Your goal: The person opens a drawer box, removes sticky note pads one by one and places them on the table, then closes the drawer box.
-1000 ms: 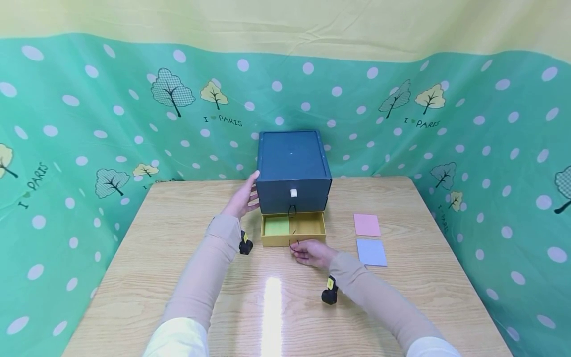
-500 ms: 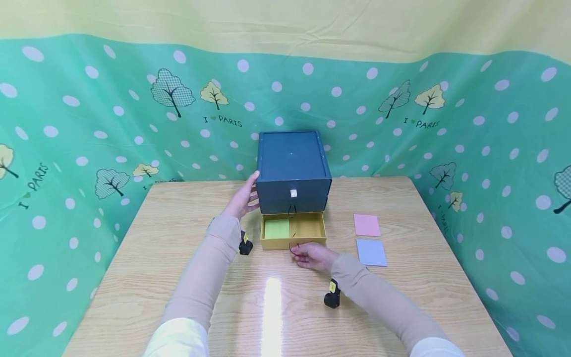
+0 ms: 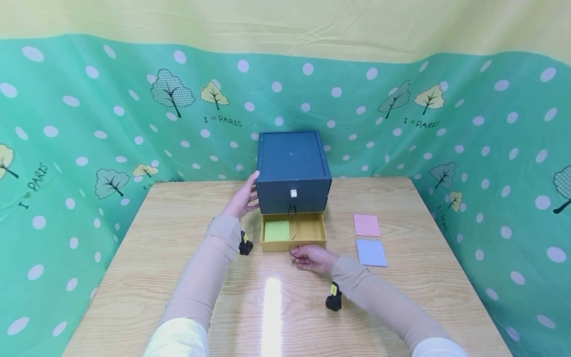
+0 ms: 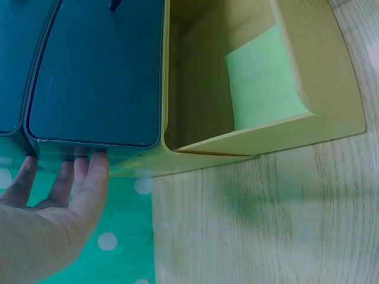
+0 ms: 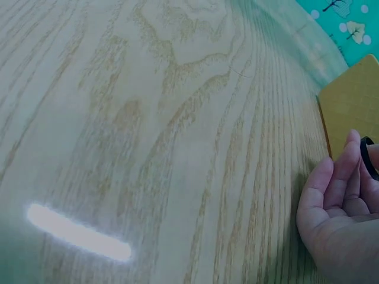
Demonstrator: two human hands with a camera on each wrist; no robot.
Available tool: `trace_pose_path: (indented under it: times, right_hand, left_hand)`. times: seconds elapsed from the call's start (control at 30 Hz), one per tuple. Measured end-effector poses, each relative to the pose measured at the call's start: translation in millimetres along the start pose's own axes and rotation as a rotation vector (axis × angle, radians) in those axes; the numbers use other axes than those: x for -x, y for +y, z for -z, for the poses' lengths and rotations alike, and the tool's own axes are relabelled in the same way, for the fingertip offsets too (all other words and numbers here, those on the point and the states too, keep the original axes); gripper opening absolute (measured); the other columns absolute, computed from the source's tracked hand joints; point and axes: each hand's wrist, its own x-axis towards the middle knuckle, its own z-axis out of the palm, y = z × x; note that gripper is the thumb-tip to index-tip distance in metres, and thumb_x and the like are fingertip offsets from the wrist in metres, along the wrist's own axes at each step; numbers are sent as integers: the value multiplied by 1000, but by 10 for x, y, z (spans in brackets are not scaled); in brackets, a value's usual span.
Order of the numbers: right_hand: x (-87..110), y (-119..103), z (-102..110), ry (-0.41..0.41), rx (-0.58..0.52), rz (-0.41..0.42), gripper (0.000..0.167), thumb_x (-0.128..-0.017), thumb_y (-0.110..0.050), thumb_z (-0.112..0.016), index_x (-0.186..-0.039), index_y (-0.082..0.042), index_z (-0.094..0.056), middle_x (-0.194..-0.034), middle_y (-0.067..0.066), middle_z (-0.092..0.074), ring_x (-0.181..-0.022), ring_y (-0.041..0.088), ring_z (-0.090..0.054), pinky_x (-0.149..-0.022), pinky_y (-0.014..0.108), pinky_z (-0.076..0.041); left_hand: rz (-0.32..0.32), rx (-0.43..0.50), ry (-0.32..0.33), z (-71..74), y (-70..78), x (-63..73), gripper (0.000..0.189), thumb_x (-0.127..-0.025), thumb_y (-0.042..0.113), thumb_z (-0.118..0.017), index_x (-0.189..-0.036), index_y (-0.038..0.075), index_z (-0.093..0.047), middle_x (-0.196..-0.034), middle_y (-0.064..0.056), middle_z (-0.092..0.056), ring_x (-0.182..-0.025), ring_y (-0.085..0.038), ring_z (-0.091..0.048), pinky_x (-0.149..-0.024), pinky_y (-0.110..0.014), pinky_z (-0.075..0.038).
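Observation:
A dark blue drawer cabinet (image 3: 292, 156) stands at the back of the table, with its yellow bottom drawer (image 3: 274, 246) pulled out. My left hand (image 3: 241, 200) rests against the cabinet's left side; in the left wrist view its extended fingertips (image 4: 98, 158) touch the blue wall. In front of the drawer, my right hand (image 3: 313, 258) pinches a black loop pull (image 5: 365, 158) between thumb and fingers. A light green paper square (image 4: 266, 83) lies in the left part of the drawer.
Right of the drawer, a pink paper square (image 3: 367, 225) and a blue paper square (image 3: 371, 253) lie on the wooden table (image 3: 178, 218). A white knob (image 3: 293, 193) and another black loop (image 3: 292, 210) are on the upper drawer fronts. A green dotted curtain (image 3: 134, 114) encloses the back and sides.
The yellow drawer has slid a little farther out toward me, with my right hand moving along on its loop. My left hand has stayed on the cabinet's side.

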Motion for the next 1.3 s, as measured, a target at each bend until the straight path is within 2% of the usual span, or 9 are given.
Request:
trace_pose_path:
  times: [0.6, 0.87, 1.3]
  right_hand:
    - [52, 31, -31, -4, 23, -10, 22, -94, -3, -49, -111, 7, -58, -83, 0, -63, -76, 10, -55, -78, 24, -48]
    - [85, 50, -36, 2, 13, -6, 17, -92, -2, -50, -104, 3, -61, -82, 1, -64, -74, 9, -56, -76, 23, -49]
    - [111, 83, -50, 6, 27, -21, 25, -93, -3, -49, -113, 9, -56, -81, 0, -63, -74, 9, -56, -76, 23, -48]
  left_hand:
    - [-4, 4, 1, 2, -3, 15, 81, -88, 64, -45, -149, 16, -26, -153, -14, -25, -138, -32, -31, -111, -48, -30]
    - [-3, -2, -2, 2, -7, 13, 81, -89, 64, -44, -150, 15, -24, -154, -14, -24, -138, -32, -30, -112, -48, -29]
    - [1, 6, 8, 8, -14, -15, 79, -88, 64, -45, -149, 17, -27, -153, -14, -26, -137, -32, -32, -111, -48, -30]
